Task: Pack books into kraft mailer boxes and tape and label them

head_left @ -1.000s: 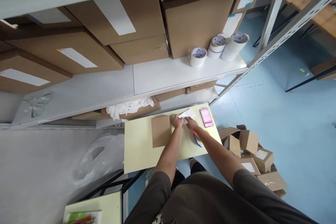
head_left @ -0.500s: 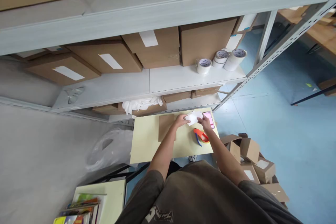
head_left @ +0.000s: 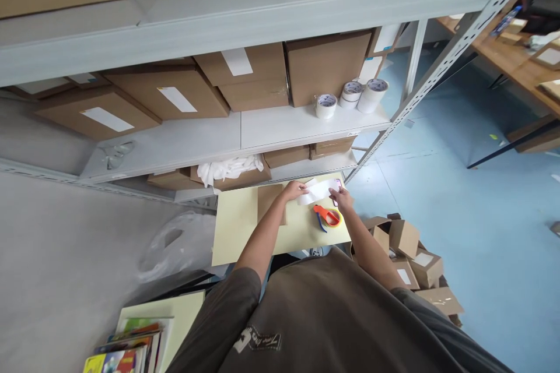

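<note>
A white strip of paper (head_left: 321,189) is stretched between my two hands above the pale yellow table (head_left: 231,227). My left hand (head_left: 294,190) pinches its left end, where a second white edge sticks up. At the other end, the fingers of my right hand (head_left: 342,198) are closed on the paper. Partly covered by my right hand and the paper lies a phone (head_left: 336,203) with a pink screen. Just below the strip sits an orange tape dispenser (head_left: 326,215) with a blue handle. A flat brown cardboard piece (head_left: 265,204) lies by my left wrist.
Grey metal shelving (head_left: 184,154) with cardboard boxes (head_left: 328,70) and tape rolls (head_left: 326,106) stands beyond the table. Opened cartons (head_left: 424,268) are heaped on the floor at right. Books (head_left: 131,349) lie on another table at lower left, near a clear plastic bag (head_left: 175,245).
My hands have drawn slightly apart, and the white paper now spreads out as a longer strip. The whole view has shifted, showing more of the room at right.
</note>
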The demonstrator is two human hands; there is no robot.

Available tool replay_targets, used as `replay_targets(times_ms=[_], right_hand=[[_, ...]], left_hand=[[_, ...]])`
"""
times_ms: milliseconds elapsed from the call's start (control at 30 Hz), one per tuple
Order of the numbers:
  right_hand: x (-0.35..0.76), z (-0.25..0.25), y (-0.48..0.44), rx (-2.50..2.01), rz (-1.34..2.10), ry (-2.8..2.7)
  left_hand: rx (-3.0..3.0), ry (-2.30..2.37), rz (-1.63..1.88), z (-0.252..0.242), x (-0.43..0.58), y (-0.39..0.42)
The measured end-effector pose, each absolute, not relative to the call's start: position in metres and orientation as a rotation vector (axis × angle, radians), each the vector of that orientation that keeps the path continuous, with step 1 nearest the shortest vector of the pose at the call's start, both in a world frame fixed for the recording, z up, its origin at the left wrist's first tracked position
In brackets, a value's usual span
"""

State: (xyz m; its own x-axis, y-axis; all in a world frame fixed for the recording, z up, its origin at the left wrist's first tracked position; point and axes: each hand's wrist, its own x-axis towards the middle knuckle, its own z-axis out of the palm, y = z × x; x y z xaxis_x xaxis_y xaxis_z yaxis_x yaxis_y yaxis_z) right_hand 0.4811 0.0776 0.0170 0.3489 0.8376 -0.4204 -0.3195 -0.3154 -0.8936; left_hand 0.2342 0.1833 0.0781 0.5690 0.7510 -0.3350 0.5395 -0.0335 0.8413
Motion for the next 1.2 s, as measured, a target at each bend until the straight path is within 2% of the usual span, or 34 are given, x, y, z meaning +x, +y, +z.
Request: replay_targets(times_ms=[267,933,1200], right_hand=[[0.477,0.021,0.087,-1.465,1.169,-0.383],[0.455,0.037,0.087,-1.233,1.395,-0.435],[0.433,0.032,0.091,-1.272,1.166,-0.278]], left_hand=[[1.639,1.174,0.364,0.074,0.242,0.174],[1.559,0.968,0.484,0.076,0.231,0.176],[1.565,1.141,0.603,0.075,0.230,0.172]])
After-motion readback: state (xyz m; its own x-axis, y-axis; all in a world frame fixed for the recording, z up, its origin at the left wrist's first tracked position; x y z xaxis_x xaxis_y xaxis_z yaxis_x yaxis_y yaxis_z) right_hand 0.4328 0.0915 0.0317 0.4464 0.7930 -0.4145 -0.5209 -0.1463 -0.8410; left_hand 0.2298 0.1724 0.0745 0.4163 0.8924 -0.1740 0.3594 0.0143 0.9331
